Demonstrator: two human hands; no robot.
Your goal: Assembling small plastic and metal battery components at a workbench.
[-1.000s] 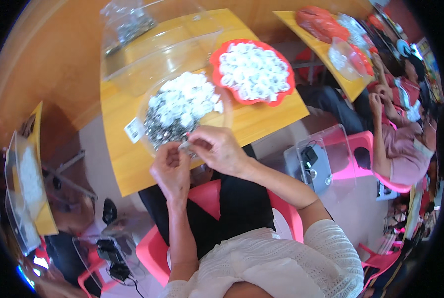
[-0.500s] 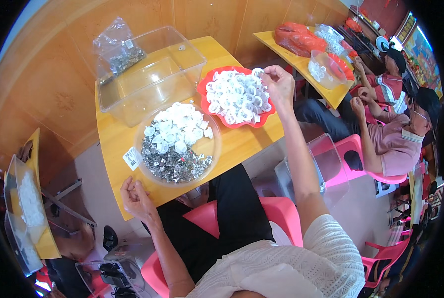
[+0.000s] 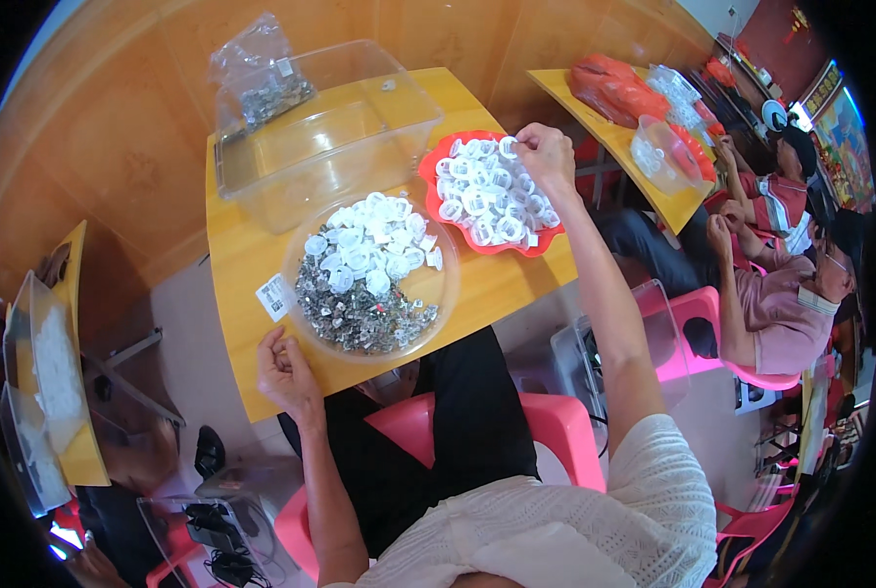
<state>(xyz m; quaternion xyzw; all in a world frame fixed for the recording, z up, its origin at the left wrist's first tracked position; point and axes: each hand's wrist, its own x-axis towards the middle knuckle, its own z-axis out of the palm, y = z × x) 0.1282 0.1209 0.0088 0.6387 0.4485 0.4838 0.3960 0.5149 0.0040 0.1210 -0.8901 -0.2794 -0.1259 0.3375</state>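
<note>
Left grip (image 3: pixel 291 380) rests half-curled at the front left edge of the yellow desk (image 3: pixel 242 255), left of the frame's middle; no piece can be made out in it, and whether its fingertips meet I cannot tell. A second ago it was up against the other hand over the near side of the clear bowl, a small white piece between them; now the two are well apart. Near the middle of the frame, that clear bowl (image 3: pixel 430 286) holds white plastic parts (image 3: pixel 374 235) heaped toward its far side and small grey metallic bits (image 3: pixel 360 314) on its near side. Farther right and higher, the red scalloped dish (image 3: pixel 546 241) is heaped with round white pieces (image 3: pixel 487 191). Right grip (image 3: pixel 548 157) is at its upper right rim, as half a second ago, fingers bent close beside one white piece (image 3: pixel 508 147); whether they pinch it or it lies loose under them cannot be told. Judging by the parted hands, two-handed work on one piece has paused, and the handling is now at the dish
</note>
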